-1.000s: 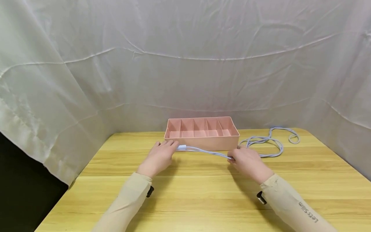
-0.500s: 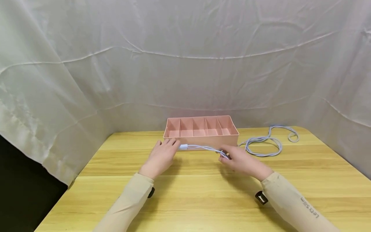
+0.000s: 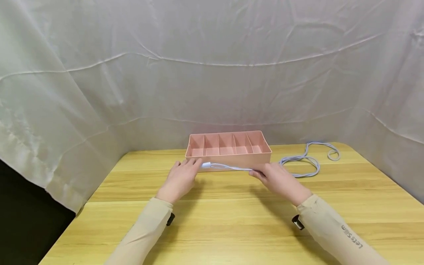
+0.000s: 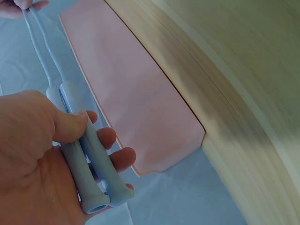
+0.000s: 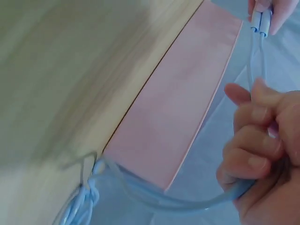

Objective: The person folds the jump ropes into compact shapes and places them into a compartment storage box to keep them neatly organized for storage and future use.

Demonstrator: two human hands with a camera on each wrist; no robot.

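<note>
Both plug ends are pinched side by side in the left hand [image 4: 42, 159], while the doubled cable [image 3: 228, 168] is gripped in the right hand's [image 3: 279, 180] curled fingers, just near of the pink tray [image 3: 228, 156]. Tension should be kept even. Since a second ago, the right hand has been slid leftward along the strands.

The cable [image 3: 299, 162] lies right of the organizer tray [image 3: 228, 159], on the table [image 3: 232, 221].

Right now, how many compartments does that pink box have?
5, side by side in one row across the pink box, from its left end to its right end; all look empty, though their floors are partly hidden.
</note>
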